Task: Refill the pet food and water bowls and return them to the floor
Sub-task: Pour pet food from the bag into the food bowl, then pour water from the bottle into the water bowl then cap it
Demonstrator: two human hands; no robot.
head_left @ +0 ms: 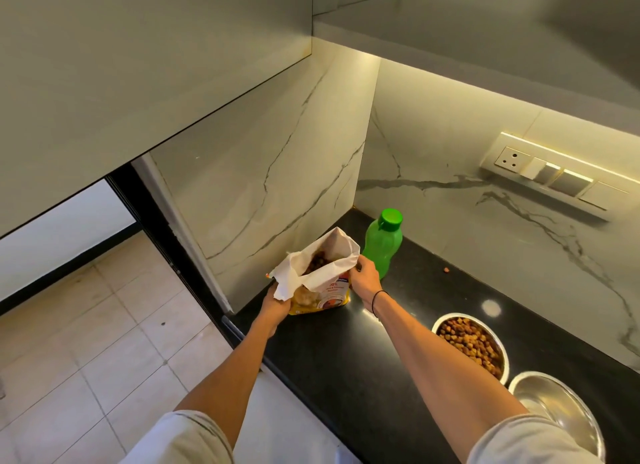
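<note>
A yellow pet food bag (323,283) stands open on the black counter (346,366), its white inner rim folded out and brown kibble showing inside. My left hand (275,302) grips the bag's left edge and my right hand (363,276) pinches its right rim. A steel bowl (472,344) full of kibble sits at the counter's right. Just nearer is a second steel bowl (554,408) with no food in it. A green water bottle (384,242), capped, stands behind the bag in the corner.
One stray kibble piece (446,270) lies on the counter by the marble wall. A socket and switch panel (550,174) is on the right wall. Upper cabinets (138,65) hang overhead. A tiled floor (86,342) lies to the left, below the counter edge.
</note>
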